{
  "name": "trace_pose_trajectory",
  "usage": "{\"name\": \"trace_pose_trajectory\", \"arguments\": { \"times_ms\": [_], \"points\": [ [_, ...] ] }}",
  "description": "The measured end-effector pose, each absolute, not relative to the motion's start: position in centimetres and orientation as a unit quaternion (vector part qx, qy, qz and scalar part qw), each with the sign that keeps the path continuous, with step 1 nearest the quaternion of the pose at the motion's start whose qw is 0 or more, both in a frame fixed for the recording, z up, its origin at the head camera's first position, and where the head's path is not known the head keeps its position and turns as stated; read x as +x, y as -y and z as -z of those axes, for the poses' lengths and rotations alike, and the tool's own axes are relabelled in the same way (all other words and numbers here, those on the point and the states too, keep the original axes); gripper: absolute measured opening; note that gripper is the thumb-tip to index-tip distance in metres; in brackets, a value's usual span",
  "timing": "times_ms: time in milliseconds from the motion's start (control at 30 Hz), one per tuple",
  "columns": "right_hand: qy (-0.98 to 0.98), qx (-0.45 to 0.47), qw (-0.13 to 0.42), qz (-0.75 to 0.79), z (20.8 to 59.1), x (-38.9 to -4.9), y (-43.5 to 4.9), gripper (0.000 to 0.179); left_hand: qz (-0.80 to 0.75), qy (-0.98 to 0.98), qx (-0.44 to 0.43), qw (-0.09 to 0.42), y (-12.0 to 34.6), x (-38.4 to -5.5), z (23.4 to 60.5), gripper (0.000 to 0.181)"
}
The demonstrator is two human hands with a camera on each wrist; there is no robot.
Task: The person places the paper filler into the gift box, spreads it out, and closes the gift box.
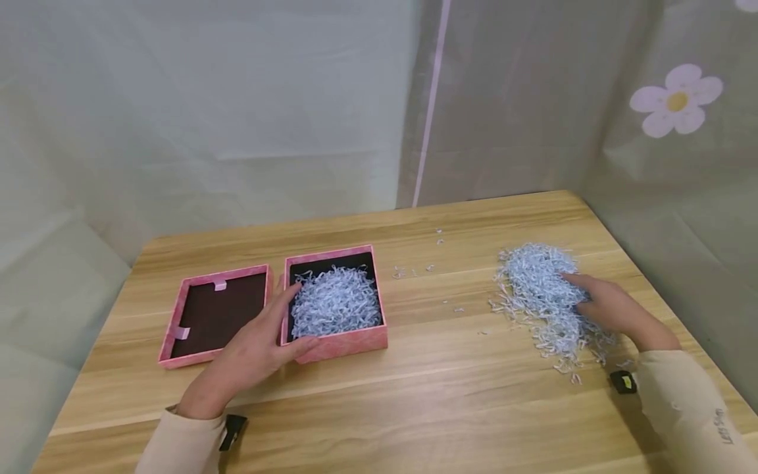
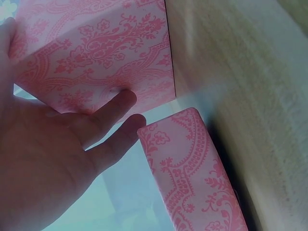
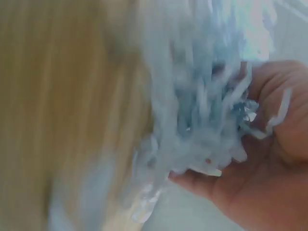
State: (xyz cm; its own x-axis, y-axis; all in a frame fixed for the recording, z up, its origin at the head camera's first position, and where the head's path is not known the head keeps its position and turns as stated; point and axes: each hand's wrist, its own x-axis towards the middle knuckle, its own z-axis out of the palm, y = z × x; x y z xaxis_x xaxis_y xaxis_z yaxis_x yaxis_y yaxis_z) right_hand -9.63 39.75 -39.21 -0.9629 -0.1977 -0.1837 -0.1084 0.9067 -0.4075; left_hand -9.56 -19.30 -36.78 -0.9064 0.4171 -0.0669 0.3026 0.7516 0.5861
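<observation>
- The right hand (image 1: 612,306) reaches into the right edge of the paper pile (image 1: 535,276), strands between thumb and fingers; I cannot tell how tightly they close.
- The left hand (image 1: 254,345) is spread at the near left corner of the pink box (image 1: 355,343), touching its wall.
- Shredded paper (image 1: 337,303) fills much of the box.
- The lid (image 1: 189,360) lies just left, inside up, on the wooden table (image 1: 414,408).

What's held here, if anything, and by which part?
The left hand, spread open, touches the pink box at its near-left corner; whether the right hand grips paper shreds is unclear.
</observation>
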Motion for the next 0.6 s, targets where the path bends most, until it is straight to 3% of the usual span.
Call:
{"name": "trace_pose_trajectory", "arguments": {
  "times_ms": [333, 600],
  "points": [
    [-0.958, -0.083, 0.060, 0.267, 37.4, -10.0, -36.6, 0.058, -0.298, -0.929, 0.196, 0.097, 19.4, -9.5, 36.9, 0.098],
    [-0.921, -0.062, -0.035, 0.384, 35.2, -10.2, -36.0, 0.062, -0.298, -0.930, 0.187, 0.104, 19.4, -9.4, 36.6, 0.100]
  ]
}}
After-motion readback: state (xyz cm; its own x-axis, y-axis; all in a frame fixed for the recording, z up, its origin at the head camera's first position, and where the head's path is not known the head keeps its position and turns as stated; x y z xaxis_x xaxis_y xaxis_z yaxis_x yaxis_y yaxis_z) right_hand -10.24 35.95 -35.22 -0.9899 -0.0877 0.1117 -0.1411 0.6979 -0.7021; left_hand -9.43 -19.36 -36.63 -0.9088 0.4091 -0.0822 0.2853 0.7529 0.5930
